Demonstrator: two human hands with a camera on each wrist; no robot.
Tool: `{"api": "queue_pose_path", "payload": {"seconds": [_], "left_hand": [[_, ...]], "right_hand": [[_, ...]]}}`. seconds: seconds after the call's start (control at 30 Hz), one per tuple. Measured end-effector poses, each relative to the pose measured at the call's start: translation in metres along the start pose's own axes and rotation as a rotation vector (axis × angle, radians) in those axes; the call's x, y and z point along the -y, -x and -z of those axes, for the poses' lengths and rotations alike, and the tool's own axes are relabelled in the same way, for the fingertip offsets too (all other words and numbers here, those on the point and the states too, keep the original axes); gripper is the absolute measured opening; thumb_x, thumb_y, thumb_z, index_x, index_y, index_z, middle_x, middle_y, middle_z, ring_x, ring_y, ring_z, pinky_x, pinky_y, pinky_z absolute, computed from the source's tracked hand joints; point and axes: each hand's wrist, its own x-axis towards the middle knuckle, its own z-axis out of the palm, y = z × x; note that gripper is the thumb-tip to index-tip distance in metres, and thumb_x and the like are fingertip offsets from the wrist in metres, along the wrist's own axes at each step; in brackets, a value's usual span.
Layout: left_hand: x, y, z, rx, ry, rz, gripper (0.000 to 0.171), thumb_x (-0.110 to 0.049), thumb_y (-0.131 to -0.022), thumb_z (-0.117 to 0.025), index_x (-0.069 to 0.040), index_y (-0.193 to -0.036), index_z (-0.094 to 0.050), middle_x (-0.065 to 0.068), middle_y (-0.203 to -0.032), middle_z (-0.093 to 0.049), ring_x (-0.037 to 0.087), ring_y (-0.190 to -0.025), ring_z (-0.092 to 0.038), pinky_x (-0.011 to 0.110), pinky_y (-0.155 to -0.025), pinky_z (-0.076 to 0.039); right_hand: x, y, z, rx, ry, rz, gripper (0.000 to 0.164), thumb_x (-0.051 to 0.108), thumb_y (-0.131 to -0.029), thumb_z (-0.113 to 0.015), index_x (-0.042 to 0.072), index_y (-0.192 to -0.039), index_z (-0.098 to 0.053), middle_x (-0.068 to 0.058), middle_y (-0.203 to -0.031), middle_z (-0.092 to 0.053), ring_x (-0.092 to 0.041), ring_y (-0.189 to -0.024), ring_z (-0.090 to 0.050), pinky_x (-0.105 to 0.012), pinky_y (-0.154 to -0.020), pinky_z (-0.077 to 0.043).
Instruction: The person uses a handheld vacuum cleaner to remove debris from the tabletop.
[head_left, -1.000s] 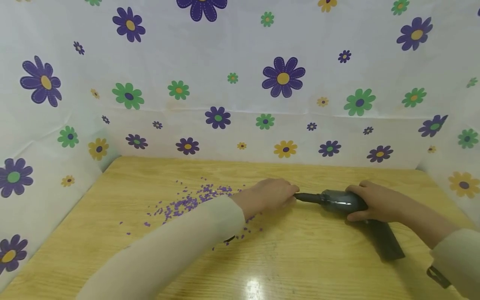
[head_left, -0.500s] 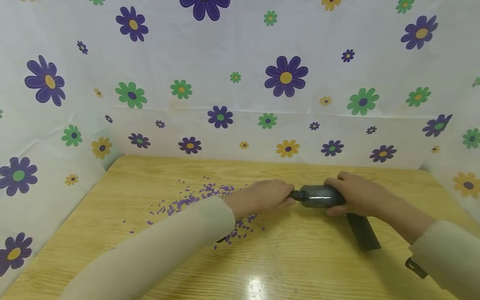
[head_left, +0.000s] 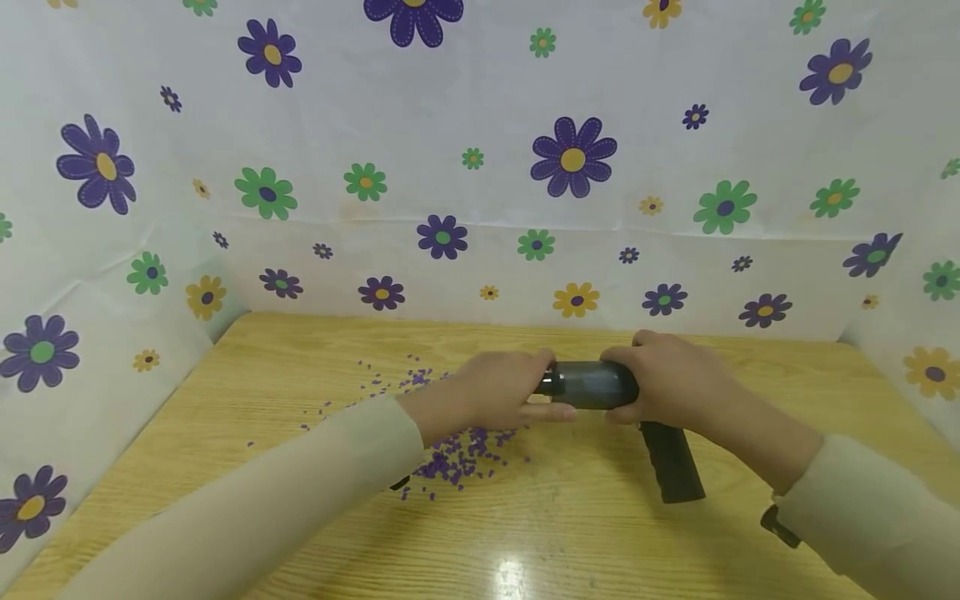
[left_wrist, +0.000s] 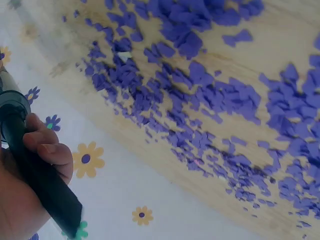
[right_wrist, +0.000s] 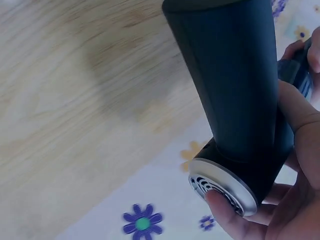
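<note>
A: Where's the vacuum (head_left: pixel 588 386)?

B: Right of centre in the head view, held between both hands and apparently raised off the table (head_left: pixel 585 533). The left hand (head_left: pixel 498 390) is at its 9 o'clock end, the right hand (head_left: pixel 678 379) at 3. The handle (head_left: pixel 675 467) points to 5 o'clock, and the purple scraps (head_left: pixel 450 462) lie towards 8.

A: And the fingers?

B: The left ones curl round the nozzle (left_wrist: pixel 42 182), gripping it. The right ones wrap the rear of the body.

A: How would you do this step well?

B: I take it to be steadying or seating the nozzle. I'd line it up straight with the body, press along that line without twisting, and brace with the right palm. I'd also shift the fingertip that seems to touch the vent (right_wrist: pixel 202 184), so air can pass.

A: What does one view add?

B: The left wrist view shows the nozzle's slanted tip, pointing to 5 o'clock there; the left hand mostly hides the nozzle from the head camera. Only the right wrist view shows the vent. Whether the nozzle is fully seated, I can't tell.
</note>
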Motion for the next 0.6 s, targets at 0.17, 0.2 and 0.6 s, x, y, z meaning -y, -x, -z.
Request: {"api": "queue_pose_path", "payload": {"seconds": [0.17, 0.2, 0.6], "left_hand": [[0.006, 0.007, 0.006, -0.043, 0.023, 0.009, 0.074, -0.073, -0.087, -0.056, -0.013, -0.130, -0.052, -0.002, -0.093, -0.067, 0.011, -0.074, -0.063, 0.026, -0.062, -0.053], [0.007, 0.009, 0.007, -0.052, 0.025, 0.011, 0.072, -0.073, -0.086, -0.057, -0.014, -0.127, -0.053, -0.003, -0.090, -0.066, 0.010, -0.071, -0.062, 0.025, -0.061, -0.052], [0.019, 0.023, 0.021, -0.220, -0.093, 0.052, 0.065, -0.072, -0.087, -0.056, -0.012, -0.112, -0.054, -0.005, -0.075, -0.060, 0.007, -0.054, -0.055, 0.020, -0.048, -0.044]], "right_hand": [[0.020, -0.002, 0.007, -0.052, 0.006, -0.010, 0.059, 0.053, -0.064, -0.089, 0.020, -0.110, -0.073, 0.000, -0.084, -0.064, -0.014, -0.068, -0.057, -0.033, -0.058, -0.051], [0.023, -0.002, 0.008, -0.060, 0.007, -0.012, 0.060, 0.054, -0.064, -0.089, 0.019, -0.110, -0.072, 0.000, -0.083, -0.064, -0.014, -0.067, -0.057, -0.033, -0.057, -0.051], [0.020, -0.005, 0.008, -0.299, -0.065, 0.035, 0.080, 0.053, -0.067, -0.088, 0.012, -0.131, -0.062, -0.013, -0.116, -0.066, -0.029, -0.098, -0.065, -0.045, -0.073, -0.060]]}}
